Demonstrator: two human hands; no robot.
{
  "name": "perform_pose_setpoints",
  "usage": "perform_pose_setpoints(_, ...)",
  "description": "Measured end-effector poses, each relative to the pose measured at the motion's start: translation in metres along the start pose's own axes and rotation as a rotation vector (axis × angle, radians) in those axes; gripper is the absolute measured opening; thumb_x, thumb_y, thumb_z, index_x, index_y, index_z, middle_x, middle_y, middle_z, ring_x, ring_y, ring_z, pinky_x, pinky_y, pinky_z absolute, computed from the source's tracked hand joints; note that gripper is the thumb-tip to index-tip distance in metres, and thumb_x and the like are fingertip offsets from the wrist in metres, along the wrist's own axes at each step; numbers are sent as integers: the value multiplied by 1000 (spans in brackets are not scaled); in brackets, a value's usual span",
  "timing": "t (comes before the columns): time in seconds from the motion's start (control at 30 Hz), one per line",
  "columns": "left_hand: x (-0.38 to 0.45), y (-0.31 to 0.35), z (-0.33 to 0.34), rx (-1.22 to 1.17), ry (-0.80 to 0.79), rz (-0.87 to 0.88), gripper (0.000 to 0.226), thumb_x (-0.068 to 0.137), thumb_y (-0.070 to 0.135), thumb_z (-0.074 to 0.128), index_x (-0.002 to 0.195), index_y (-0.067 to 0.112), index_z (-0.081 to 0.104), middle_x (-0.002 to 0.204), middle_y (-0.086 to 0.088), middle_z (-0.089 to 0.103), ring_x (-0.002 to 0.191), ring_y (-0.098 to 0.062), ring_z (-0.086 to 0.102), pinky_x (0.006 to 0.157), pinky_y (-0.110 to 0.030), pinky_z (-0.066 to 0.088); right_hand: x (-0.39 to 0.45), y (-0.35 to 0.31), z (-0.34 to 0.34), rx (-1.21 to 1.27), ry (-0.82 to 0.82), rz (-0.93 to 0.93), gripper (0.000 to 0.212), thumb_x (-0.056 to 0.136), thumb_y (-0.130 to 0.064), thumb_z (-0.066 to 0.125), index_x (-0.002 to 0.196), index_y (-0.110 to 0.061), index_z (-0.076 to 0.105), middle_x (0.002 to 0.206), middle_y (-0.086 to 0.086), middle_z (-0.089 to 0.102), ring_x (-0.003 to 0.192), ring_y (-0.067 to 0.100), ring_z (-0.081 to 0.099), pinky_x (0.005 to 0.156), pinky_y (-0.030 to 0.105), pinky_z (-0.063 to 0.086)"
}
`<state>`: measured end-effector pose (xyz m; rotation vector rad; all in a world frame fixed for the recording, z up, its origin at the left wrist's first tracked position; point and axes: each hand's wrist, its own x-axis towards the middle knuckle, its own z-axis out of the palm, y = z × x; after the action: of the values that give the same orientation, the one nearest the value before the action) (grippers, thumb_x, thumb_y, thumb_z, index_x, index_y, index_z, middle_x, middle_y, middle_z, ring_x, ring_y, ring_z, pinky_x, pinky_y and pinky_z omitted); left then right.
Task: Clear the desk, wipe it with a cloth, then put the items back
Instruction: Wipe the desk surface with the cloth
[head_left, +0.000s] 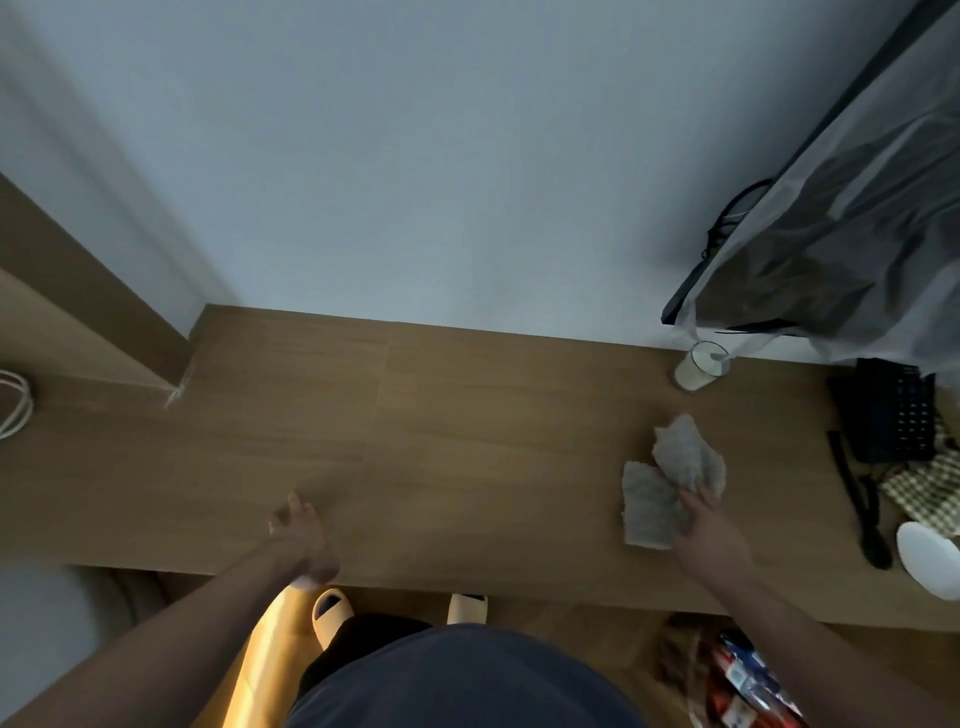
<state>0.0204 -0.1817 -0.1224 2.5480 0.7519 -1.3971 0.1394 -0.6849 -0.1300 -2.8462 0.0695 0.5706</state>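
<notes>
Gripping crumpled grey terry cloth (670, 480), right hand (709, 525) fingers curled into it | left hand (301, 535) fingers loosely spread, resting on wood-grain desk (467, 441) | glass tumbler (701, 365) near wall

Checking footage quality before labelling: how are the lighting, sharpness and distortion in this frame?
Head view: dim, bluish light; the wide-angle lens bows the desk edges; the right hand and cloth look soft, the left hand slightly blurred; the glass is faint.

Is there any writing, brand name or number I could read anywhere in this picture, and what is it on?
None can be read.
Colourful packaging on the floor under the desk: printing too blurred to read.
Black telephone: key markings too small to read.
</notes>
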Motion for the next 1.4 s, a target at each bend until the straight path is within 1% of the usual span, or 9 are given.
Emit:
perform_pose_setpoints(0.13,6,-14,1,-67,-8,-3,102,95,41,55,161,5,-14,168,-14,-24,157,-38,-4,127,-42,17,18,31,56,-30,-151,86,96,70,-50,52,152,0,43,165,20,27,154,37,25,117,47,37)
perform_pose_setpoints(0.23,3,-21,2,-59,-1,39,105,95,46,58,161,8,-15,169,-12,-22,158,-34,-4,128,-42,15,-9,-36,42,-64,-191,24,80,95,-46,50,161,-8,24,170,10,14,159,23,7,124,36,21)
perform_pose_setpoints(0.6,5,-35,4,-103,45,126,103,96,50,55,162,6,-10,169,-16,-18,158,-36,-7,127,-39,10,16,-78,58,-219,-264,22,63,87,-34,53,147,-13,48,153,6,43,141,22,35,110,37,43)
perform_pose_setpoints(0.73,-7,-41,6,-11,42,221,94,101,38,53,161,3,-9,169,-15,-19,157,-32,-12,127,-40,5,4,-130,76,-155,-258,-53,73,89,-40,52,156,-14,37,163,5,31,151,21,24,115,36,39)
perform_pose_setpoints(0.87,-3,-62,4,46,-31,343,85,94,29,55,164,12,11,171,-4,-18,158,-28,8,124,-38,24,-18,-208,105,-37,-224,-36,75,97,-26,54,162,-12,21,170,2,13,151,17,26,111,33,42)
perform_pose_setpoints(1.07,2,-111,-25,-187,-18,454,61,93,10,55,153,14,44,164,-3,36,146,-21,41,112,-22,35,-54,-353,156,-29,-329,-75,97,93,-37,53,161,3,-3,171,13,-7,158,29,6,124,43,27)
perform_pose_setpoints(1.17,10,-149,-41,-246,111,473,60,94,12,59,153,12,45,162,-4,38,147,-22,38,113,-22,30,-68,-432,173,21,-411,-132,107,90,-41,64,162,-1,-5,169,10,-20,158,31,8,125,45,24)
perform_pose_setpoints(1.27,9,-188,-58,-291,132,496,49,93,11,59,141,13,60,156,0,46,140,-19,47,111,-21,36,-73,-500,184,21,-517,-355,94,92,-44,63,165,-14,12,172,6,-7,159,27,-2,127,40,19)
perform_pose_setpoints(1.4,12,-238,-66,-444,110,533,48,76,43,52,116,28,74,113,15,73,93,-3,67,88,-37,57,-86,-540,174,140,-614,-475,73,95,-26,65,160,-21,34,173,-1,9,157,24,18,125,35,24)
